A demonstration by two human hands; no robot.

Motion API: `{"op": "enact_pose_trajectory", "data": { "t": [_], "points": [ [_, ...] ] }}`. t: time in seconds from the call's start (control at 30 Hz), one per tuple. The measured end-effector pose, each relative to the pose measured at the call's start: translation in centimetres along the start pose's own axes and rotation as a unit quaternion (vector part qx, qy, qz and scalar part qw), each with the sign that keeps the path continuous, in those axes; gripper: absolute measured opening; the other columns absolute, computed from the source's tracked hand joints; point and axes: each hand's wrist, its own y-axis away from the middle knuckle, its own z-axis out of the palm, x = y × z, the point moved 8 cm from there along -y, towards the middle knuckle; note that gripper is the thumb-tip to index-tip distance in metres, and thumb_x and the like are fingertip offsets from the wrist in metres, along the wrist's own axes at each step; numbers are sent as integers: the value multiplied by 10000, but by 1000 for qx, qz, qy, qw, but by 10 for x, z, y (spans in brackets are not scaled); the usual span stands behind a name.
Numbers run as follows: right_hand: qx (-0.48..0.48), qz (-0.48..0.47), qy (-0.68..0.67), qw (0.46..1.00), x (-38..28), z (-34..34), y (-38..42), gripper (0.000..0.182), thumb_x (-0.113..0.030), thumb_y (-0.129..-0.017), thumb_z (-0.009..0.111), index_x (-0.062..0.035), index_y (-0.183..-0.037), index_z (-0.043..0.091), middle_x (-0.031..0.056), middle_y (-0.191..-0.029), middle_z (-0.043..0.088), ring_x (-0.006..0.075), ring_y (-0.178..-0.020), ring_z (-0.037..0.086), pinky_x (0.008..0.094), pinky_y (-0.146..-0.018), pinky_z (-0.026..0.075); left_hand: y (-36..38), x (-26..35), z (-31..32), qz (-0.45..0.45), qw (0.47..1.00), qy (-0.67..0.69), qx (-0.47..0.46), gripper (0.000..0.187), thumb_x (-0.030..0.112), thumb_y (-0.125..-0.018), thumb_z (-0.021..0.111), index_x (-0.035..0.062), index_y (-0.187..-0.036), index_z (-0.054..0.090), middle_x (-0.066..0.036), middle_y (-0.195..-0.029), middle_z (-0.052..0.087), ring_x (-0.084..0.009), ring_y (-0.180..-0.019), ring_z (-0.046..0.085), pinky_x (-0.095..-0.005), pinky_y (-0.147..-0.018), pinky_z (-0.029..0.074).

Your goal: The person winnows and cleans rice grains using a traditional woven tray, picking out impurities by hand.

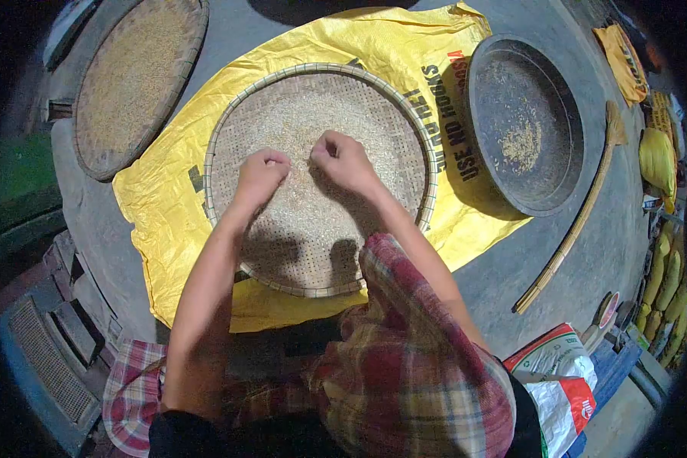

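Observation:
A round woven bamboo winnowing tray (389, 221) lies on a yellow plastic sack. Pale grain (336, 114), which looks like rice, is spread thinly over its middle. My left hand (262, 182) is just above the grain, left of the tray's middle, its fingers drawn together in a pinch. To its right, my right hand (345, 163) is curled closed with thumb and forefinger together. Whatever either hand pinches is too small to make out. Both hands cast dark shadows on the weave.
The yellow sack (183, 229) has black printing. A dark basin (504, 91) with some husks or grain stands at right. Another woven tray (99, 145) of tan grain sits upper left. A hand broom (569, 244) lies on the concrete floor. Printed bags (557, 355) are lower right.

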Motion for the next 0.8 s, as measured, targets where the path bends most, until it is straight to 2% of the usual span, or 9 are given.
{"op": "enact_pose_trajectory", "data": {
  "t": [0.1,0.17,0.2,0.27,0.4,0.47,0.6,0.7,0.8],
  "points": [
    [-21,65,-64,996,8,0,-8,108,-120,-741,581,-17,-772,575,181,-778,603,322,-737,591,376,-702,469,-17,10,-1,26,998,-17,49,198,128,-716,666,1,-866,642,-77,-725,632,-153,-670,592,-279,-639,474],
    [34,-4,-17,999,-7,-2,-11,102,-102,-734,595,-11,-777,577,182,-776,605,337,-738,586,393,-698,469,-18,38,-4,154,970,-134,130,172,149,-725,661,16,-833,647,-99,-744,645,-202,-694,616,-308,-668,483],
    [34,-4,-17,999,-4,3,-13,102,-102,-734,595,-11,-777,577,182,-776,605,337,-738,586,393,-698,469,-20,42,-2,154,970,-134,130,172,149,-725,661,16,-833,647,-99,-744,645,-202,-694,616,-308,-668,483],
    [52,-100,130,985,-15,11,-14,119,-97,-727,614,-6,-796,579,184,-793,597,356,-759,575,411,-700,466,-26,42,6,133,971,-180,80,190,160,-721,644,8,-834,658,-161,-775,654,-251,-696,631,-333,-676,490],
    [52,-76,137,986,-14,6,-10,146,-109,-722,637,-4,-810,589,186,-817,585,368,-782,564,427,-703,463,-25,27,-8,168,966,-179,82,167,151,-718,638,27,-827,665,-134,-765,659,-231,-697,630,-326,-674,490],
    [15,-21,95,995,-5,4,-10,143,-110,-719,641,-5,-804,594,192,-839,572,371,-805,562,428,-718,465,-24,-8,-6,-3,999,26,-29,136,149,-728,648,24,-782,644,-71,-762,656,-173,-699,611,-306,-673,478],
    [-24,-72,125,989,-21,24,4,117,-90,-711,631,-4,-782,593,200,-834,564,374,-800,566,426,-715,469,13,16,-13,86,988,-124,32,125,133,-733,648,22,-790,642,-71,-756,651,-164,-697,602,-296,-680,469],
    [-33,-59,160,985,-18,32,8,118,-98,-720,620,-14,-801,606,196,-848,567,376,-808,565,428,-702,467,25,8,0,60,979,-197,4,143,142,-741,652,14,-805,644,-96,-753,647,-178,-711,607,-308,-694,469],
    [-8,-23,64,998,-14,13,12,73,-73,-740,568,-19,-780,597,184,-826,585,334,-754,588,386,-673,472,27,7,-1,97,980,-175,-1,174,145,-752,660,-2,-840,637,-109,-752,642,-188,-711,606,-311,-684,468]
  ]
}}
